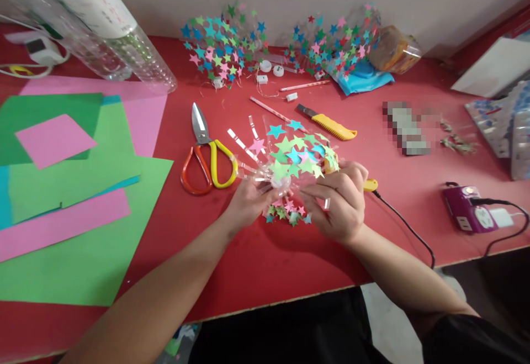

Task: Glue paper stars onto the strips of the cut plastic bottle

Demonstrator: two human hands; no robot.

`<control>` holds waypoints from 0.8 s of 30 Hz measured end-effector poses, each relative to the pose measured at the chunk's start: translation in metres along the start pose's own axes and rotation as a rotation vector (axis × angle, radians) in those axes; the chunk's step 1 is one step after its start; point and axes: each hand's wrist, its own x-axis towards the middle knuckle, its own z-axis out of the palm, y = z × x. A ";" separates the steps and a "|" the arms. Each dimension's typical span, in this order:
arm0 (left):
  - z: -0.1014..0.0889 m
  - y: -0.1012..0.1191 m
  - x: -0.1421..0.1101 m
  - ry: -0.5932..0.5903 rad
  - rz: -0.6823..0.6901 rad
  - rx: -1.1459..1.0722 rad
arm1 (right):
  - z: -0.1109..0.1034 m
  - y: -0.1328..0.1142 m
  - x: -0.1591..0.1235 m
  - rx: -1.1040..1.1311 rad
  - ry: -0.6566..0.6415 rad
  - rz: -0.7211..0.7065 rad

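Observation:
My left hand (248, 201) is closed around the base of a clear plastic piece whose cut strips fan outward, with green, blue and pink paper stars (296, 154) stuck on many of them. Shiny bare strips (242, 144) stick out at its left side. My right hand (342, 201) pinches at the piece's right edge, fingertips on what looks like a clear plastic strip (327, 204). Below the hands lies a bunch of small pink and green stars (287, 212). A yellow corded tool (370, 185) shows behind my right hand, mostly hidden by it.
Scissors (202, 151) lie left of my hands; a yellow box cutter (333, 125) lies behind. Colored paper (153, 187) and plastic bottles (144, 57) occupy the left. Star-covered pieces (219, 46) stand along the wall. A purple socket adapter (472, 209) sits at right, near the table edge.

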 end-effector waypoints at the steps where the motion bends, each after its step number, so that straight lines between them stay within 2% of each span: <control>1: -0.001 -0.003 0.001 0.015 0.008 -0.014 | 0.000 0.000 0.000 -0.001 0.006 -0.007; 5: -0.003 -0.009 0.003 0.044 0.028 -0.092 | -0.001 0.000 0.002 0.008 0.017 -0.033; 9: -0.003 -0.010 0.004 0.023 -0.002 -0.144 | -0.003 -0.002 0.007 -0.006 -0.023 0.013; 18: -0.008 -0.013 0.004 -0.014 0.083 -0.107 | -0.007 -0.005 0.007 0.062 -0.001 0.030; 24: -0.006 -0.006 0.004 0.026 0.026 -0.115 | -0.008 -0.004 0.005 0.087 0.028 0.022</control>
